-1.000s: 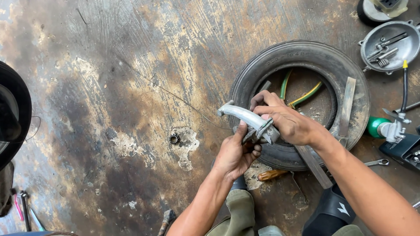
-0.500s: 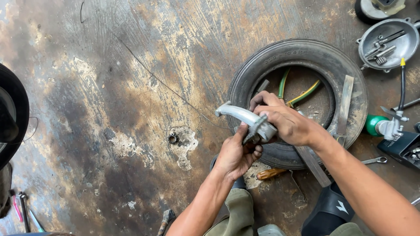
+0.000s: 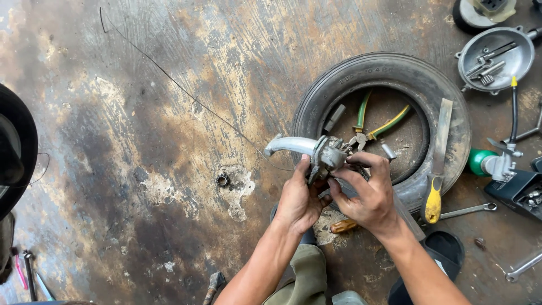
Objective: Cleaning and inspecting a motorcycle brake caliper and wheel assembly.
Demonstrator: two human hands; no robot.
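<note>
Both my hands hold a grey metal brake lever assembly over a stained concrete floor. My left hand grips it from below, thumb up against its clamp end. My right hand closes its fingers around the same clamp end from the right. The curved lever arm sticks out to the left, free of both hands. Just behind my hands lies a black rubber tyre.
Green-handled pliers lie inside the tyre; a yellow-handled flat file rests across its right side. A metal dish of parts, a green spray tool, spanners and a dark box lie at right. Another black tyre sits at left.
My right hand has shifted from on top of the lever assembly to its right side, and the assembly has turned slightly in my hands. The view has moved a little.
</note>
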